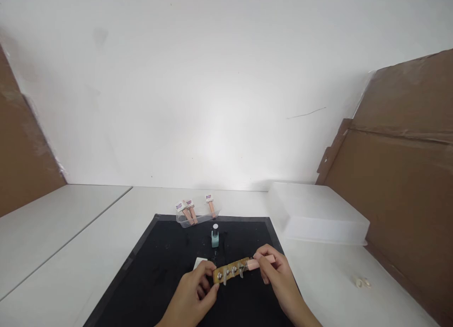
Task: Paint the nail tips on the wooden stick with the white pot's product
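Seemingly unreadable labels (pixel 180 206), behind both hands (pixel 193 294).

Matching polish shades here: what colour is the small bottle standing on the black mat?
Pale teal, with a white cap: the small bottle, seen clearly in the head view.

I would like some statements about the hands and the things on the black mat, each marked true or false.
1. The left hand grips one end of the tan strip. True.
2. The right hand is empty. False: it holds a pink stick at the strip's other end.
3. The blue bottle lies on its side. False: it stands upright on the black mat.
4. The clear tray holds pink sticks. True.
5. The white bin sits on the mat. False: it is on the table, right of it.
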Demonstrator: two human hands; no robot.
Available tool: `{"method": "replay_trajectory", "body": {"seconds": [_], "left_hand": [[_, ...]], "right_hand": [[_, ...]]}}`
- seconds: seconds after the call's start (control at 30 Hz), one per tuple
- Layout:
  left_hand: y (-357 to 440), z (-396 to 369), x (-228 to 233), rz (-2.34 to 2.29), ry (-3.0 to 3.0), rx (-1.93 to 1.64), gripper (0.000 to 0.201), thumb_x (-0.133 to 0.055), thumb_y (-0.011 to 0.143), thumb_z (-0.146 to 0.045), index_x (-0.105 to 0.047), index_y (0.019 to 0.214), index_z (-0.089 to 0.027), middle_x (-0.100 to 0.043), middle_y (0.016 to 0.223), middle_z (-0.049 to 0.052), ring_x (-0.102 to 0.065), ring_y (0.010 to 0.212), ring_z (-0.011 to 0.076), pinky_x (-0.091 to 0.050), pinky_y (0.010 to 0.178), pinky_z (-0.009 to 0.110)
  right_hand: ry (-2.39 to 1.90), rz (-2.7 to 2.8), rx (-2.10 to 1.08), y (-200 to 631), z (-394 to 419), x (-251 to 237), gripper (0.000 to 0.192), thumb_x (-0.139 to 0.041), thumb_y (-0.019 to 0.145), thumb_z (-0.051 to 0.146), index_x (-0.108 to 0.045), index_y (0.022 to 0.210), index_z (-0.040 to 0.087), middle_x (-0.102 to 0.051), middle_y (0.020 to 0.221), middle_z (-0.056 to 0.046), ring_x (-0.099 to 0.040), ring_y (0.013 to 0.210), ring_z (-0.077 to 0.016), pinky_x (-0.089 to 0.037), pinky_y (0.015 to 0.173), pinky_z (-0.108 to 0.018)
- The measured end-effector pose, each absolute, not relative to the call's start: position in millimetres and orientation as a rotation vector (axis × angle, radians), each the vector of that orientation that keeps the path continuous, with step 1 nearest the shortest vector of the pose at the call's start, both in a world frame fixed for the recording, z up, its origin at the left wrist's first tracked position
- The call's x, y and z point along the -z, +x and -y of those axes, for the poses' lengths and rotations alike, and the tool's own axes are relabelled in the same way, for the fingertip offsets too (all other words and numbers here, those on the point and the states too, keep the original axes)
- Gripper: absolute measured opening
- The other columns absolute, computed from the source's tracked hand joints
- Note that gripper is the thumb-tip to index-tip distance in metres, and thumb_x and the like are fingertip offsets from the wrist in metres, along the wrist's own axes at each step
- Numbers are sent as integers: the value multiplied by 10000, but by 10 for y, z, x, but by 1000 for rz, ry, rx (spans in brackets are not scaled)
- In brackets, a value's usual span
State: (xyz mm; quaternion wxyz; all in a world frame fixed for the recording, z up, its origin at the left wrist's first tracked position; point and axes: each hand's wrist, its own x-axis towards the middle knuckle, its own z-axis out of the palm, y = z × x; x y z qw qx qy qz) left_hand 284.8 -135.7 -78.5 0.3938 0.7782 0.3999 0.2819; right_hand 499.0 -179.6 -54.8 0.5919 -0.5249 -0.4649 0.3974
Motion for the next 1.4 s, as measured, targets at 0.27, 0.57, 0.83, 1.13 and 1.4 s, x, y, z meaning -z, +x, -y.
{"method": "replay_trajectory", "body": {"seconds": [0.27, 0.57, 0.83, 1.13, 1.4], "left_hand": [[3112, 1262, 707, -851, 1469, -866, 360, -658, 718, -480, -449, 859, -222, -686, 800, 42, -687, 717, 191, -525, 640, 277], [3366, 1029, 419, -903, 1099, -901, 301, -743, 677, -363, -506, 771, -202, -682, 626, -15, -709, 632, 176, -551, 689, 291], [3491, 836, -80, -874, 1042, -863, 197, -555, 908, -289, -598, 1030, -140, -666, 936, 33, -661, 775, 159, -555, 685, 340], [3487, 571, -520, -770, 1139, -757, 199, -555, 907, -287, -593, 1037, -141, -668, 907, 24, -657, 721, 148, -552, 663, 333], [3341, 445, -799, -718, 1195, -746, 154, -582, 810, -171, -576, 960, -137, -725, 671, 25, -687, 598, 115, -539, 633, 202]], "right_hand": [[-1145, 925, -915, 5080, 1776, 502, 370, -649, 755, 525, -571, 663, 176, -311, 426, 102, -262, 398, -69, -247, 401, -199], [-1094, 802, -834, 5253, 1723, 340, 406, -706, 690, 552, -560, 636, 177, -319, 412, 106, -269, 380, -62, -258, 394, -199], [-1038, 820, -733, 5352, 1580, -153, 329, -697, 727, 479, -572, 639, 188, -343, 438, 89, -316, 400, -93, -296, 413, -227], [-945, 939, -610, 5435, 1371, -925, 205, -721, 725, 383, -647, 729, 192, -606, 621, -9, -374, 515, -133, -379, 511, -275], [-928, 1005, -585, 5278, 1165, -1042, 227, -695, 735, 377, -680, 619, 183, -663, 806, -60, -421, 545, -132, -413, 594, -312]]}}
